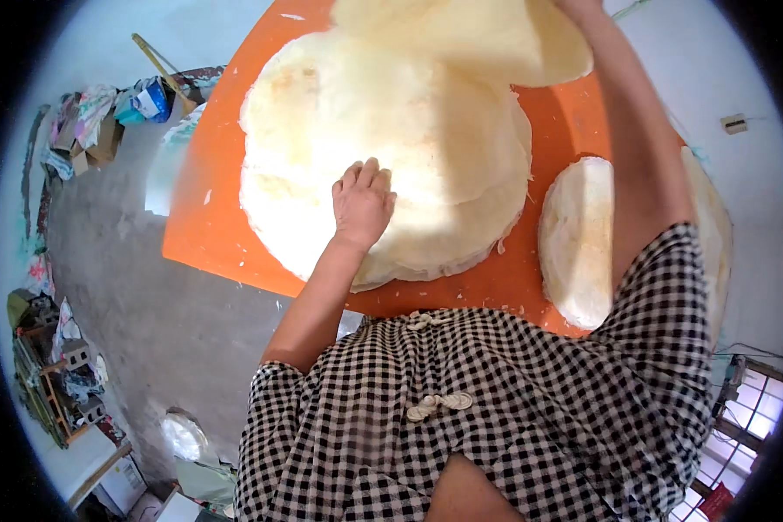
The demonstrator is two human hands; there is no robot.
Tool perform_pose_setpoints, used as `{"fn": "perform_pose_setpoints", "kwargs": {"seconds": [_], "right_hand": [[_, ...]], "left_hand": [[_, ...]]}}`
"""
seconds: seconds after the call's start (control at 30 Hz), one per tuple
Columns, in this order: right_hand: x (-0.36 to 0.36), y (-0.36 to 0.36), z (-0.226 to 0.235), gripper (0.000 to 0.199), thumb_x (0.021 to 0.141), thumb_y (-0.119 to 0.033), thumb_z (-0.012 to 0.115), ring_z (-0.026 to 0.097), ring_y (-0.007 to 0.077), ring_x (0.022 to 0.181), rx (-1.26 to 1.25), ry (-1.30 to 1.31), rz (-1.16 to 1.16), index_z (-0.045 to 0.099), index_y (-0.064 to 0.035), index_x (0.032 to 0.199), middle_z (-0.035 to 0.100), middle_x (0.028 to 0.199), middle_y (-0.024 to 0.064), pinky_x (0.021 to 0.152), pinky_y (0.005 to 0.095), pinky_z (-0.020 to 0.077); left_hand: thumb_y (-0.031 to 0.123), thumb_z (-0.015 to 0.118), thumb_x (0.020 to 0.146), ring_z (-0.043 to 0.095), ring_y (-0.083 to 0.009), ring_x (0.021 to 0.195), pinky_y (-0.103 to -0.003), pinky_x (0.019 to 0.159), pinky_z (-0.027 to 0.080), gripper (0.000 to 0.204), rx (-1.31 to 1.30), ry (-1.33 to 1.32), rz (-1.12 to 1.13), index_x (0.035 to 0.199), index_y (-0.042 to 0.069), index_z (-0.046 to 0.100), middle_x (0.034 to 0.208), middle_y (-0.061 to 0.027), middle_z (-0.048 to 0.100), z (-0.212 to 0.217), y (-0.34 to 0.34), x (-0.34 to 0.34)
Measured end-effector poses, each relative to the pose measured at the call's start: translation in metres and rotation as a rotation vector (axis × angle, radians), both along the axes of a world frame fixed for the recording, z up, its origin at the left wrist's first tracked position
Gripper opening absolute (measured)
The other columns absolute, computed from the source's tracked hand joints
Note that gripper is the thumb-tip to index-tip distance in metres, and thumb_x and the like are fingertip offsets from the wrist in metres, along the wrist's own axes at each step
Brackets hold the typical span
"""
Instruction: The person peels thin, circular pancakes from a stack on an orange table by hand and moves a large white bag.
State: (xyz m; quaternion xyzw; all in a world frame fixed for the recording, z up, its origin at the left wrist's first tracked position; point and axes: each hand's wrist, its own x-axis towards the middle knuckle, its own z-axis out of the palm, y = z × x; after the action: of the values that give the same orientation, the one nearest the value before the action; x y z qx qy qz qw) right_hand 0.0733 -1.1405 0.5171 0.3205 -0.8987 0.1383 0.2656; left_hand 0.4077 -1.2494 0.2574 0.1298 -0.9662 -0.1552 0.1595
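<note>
Two hands attend a loose pale sheet (478, 39) over the orange bench (204, 222); the step in hand is judged to be shifting that sheet, and the next move calls for a controlled edge and a steady stack. The left hand (363, 204) rests, fingers slightly bent, gripping nothing visible, on the round stack (322, 148). From it, the sheet lies at one o'clock, overlapping the stack's far side. The right hand (578, 4) is mostly cut off; its grip cannot be determined.
</note>
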Motion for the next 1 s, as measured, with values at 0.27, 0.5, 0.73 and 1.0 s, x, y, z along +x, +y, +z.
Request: {"fn": "perform_pose_setpoints", "kwargs": {"seconds": [0.27, 0.5, 0.73, 1.0], "right_hand": [[0.016, 0.013, 0.102, 0.020, 0.074, -0.013, 0.049, 0.062, 0.0353, 0.079, 0.029, 0.244, -0.132, 0.066, -0.0053, 0.080, 0.064, 0.084, 0.0202, 0.070, 0.0453, 0.0476], [0.134, -0.020, -0.184, 0.009, 0.077, -0.014, 0.048, 0.060, 0.0277, 0.066, 0.236, 0.007, 0.300, 0.056, -0.0106, 0.077, 0.060, 0.073, 0.0101, 0.054, 0.0435, 0.0463], [0.231, -0.009, -0.254, 0.008, 0.071, -0.007, 0.052, 0.058, 0.0276, 0.079, 0.041, -0.194, 0.500, 0.059, -0.0043, 0.074, 0.060, 0.080, 0.0116, 0.063, 0.0383, 0.0494], [0.225, -0.046, -0.234, 0.011, 0.073, -0.007, 0.050, 0.060, 0.0300, 0.077, 0.124, -0.341, 0.382, 0.060, -0.0062, 0.076, 0.062, 0.080, 0.0121, 0.063, 0.0412, 0.0493]], "left_hand": [[0.016, 0.064, 0.074, 0.042, -0.0292, 0.115, -0.041, 0.091, 0.035, 0.041, 0.043, -0.018, 0.016, 0.113, 0.010, 0.056, 0.126, -0.0103, 0.047, -0.005, -0.011, 0.011], [0.007, 0.052, 0.087, 0.057, -0.0144, 0.079, -0.025, 0.066, 0.047, 0.015, 1.468, 0.362, 0.463, 0.100, -0.001, 0.053, 0.088, -0.0068, 0.057, 0.010, 0.015, 0.033], [0.006, 0.042, 0.091, 0.060, -0.0204, 0.074, -0.028, 0.063, 0.052, 0.016, 1.918, 0.253, 0.607, 0.101, -0.006, 0.048, 0.089, -0.0145, 0.058, 0.020, -0.012, 0.017], [0.006, 0.043, 0.091, 0.052, -0.0168, 0.052, -0.026, 0.043, 0.042, 0.017, 1.888, 0.150, 0.595, 0.099, -0.006, 0.052, 0.073, -0.0139, 0.058, 0.016, -0.034, -0.013]]}}
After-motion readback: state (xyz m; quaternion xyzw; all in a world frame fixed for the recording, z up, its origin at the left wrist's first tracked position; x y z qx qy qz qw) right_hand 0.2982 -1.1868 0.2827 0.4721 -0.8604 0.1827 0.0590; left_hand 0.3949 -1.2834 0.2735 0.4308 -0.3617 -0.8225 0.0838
